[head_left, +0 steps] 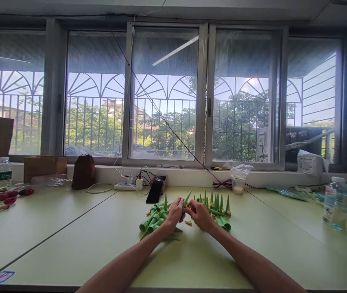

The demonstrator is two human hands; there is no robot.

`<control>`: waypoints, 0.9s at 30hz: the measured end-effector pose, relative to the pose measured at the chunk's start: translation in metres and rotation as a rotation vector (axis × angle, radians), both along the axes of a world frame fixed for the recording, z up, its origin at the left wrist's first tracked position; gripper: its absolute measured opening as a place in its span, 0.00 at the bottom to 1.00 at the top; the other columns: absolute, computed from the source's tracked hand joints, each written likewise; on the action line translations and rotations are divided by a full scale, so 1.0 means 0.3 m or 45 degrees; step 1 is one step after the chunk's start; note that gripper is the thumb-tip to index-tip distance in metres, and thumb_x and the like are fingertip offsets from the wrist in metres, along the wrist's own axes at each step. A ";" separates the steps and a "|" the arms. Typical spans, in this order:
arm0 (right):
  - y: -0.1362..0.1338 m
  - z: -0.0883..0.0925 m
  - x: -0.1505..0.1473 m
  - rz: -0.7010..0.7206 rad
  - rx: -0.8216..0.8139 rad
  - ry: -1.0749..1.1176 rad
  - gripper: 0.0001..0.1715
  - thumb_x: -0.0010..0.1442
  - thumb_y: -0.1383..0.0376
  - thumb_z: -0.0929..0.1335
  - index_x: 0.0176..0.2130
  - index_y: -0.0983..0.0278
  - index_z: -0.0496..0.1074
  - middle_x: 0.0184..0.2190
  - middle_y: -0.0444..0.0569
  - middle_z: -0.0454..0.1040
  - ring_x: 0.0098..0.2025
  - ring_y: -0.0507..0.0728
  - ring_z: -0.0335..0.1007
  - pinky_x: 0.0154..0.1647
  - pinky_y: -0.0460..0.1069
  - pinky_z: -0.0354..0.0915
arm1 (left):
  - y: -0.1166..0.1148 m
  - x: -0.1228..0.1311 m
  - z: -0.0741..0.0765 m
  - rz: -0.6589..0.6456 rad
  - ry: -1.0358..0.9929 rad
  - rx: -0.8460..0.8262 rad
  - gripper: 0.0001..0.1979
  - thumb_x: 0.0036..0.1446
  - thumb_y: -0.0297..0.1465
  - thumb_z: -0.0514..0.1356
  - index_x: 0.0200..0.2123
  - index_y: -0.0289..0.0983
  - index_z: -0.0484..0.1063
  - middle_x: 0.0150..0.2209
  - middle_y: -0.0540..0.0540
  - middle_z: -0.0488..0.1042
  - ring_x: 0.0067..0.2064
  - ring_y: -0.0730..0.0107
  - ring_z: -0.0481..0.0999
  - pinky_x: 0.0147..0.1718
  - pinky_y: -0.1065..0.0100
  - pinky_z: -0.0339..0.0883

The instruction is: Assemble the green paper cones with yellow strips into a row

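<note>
My left hand [175, 211] is closed around a slim green cone [187, 197] whose tip points up and to the right. Close beside it, my right hand [202, 215] has its fingertips pinched together at the cone's lower part; what they grip, if anything, is hidden. A small yellow piece [188, 222] lies on the table between my hands. To the left is a heap of green cones [153, 224], some with their round open ends toward me. On the right, several green cones stand upright in rows [217, 202], with small yellow pieces at some bases. More cones [223, 224] lie in front of them.
The pale green table [173, 266] runs up to the window ledge. At its back are a phone [155, 192], a power strip [129, 186], a brown pouch [83, 173] and a plastic cup [238, 185]. A bottle [335, 203] stands at the right, another bottle [3, 173] at the far left.
</note>
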State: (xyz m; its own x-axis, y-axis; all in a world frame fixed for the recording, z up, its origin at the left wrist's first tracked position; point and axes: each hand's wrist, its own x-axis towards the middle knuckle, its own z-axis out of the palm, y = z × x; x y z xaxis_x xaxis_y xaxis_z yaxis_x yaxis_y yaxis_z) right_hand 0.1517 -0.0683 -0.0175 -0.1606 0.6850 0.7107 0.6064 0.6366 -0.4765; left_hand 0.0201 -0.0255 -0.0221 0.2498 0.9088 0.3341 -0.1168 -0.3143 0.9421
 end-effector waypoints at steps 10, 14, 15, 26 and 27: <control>-0.003 -0.008 0.002 0.062 -0.017 0.009 0.06 0.55 0.69 0.68 0.27 0.64 0.67 0.18 0.38 0.65 0.21 0.49 0.55 0.24 0.44 0.50 | -0.011 -0.006 0.004 -0.049 0.077 0.121 0.16 0.55 0.45 0.60 0.29 0.38 0.62 0.13 0.60 0.58 0.10 0.83 0.53 0.09 0.77 0.40; -0.008 -0.009 0.000 0.087 -0.021 0.009 0.05 0.55 0.70 0.67 0.27 0.64 0.68 0.19 0.39 0.67 0.22 0.49 0.57 0.24 0.43 0.52 | -0.009 -0.004 -0.003 -0.054 0.085 0.128 0.16 0.54 0.44 0.61 0.30 0.37 0.63 0.14 0.59 0.62 0.10 0.84 0.52 0.09 0.78 0.39; -0.009 -0.008 -0.001 0.090 -0.022 0.005 0.05 0.55 0.70 0.67 0.27 0.64 0.68 0.19 0.39 0.67 0.22 0.49 0.58 0.24 0.43 0.53 | -0.009 -0.003 -0.005 -0.049 0.089 0.130 0.16 0.54 0.43 0.61 0.30 0.37 0.63 0.15 0.59 0.62 0.10 0.84 0.52 0.09 0.78 0.39; 0.004 -0.020 0.000 0.098 -0.026 0.015 0.05 0.56 0.70 0.67 0.28 0.65 0.67 0.19 0.39 0.66 0.22 0.49 0.56 0.25 0.43 0.52 | -0.012 -0.004 -0.005 -0.035 0.043 0.104 0.12 0.53 0.40 0.62 0.30 0.37 0.65 0.15 0.57 0.62 0.12 0.82 0.55 0.11 0.77 0.40; 0.004 -0.020 0.000 0.098 -0.034 0.015 0.06 0.56 0.70 0.67 0.28 0.65 0.66 0.19 0.39 0.66 0.22 0.49 0.56 0.25 0.43 0.52 | -0.012 -0.004 -0.004 -0.035 0.033 0.108 0.12 0.53 0.39 0.62 0.31 0.37 0.66 0.15 0.57 0.62 0.12 0.82 0.55 0.12 0.77 0.40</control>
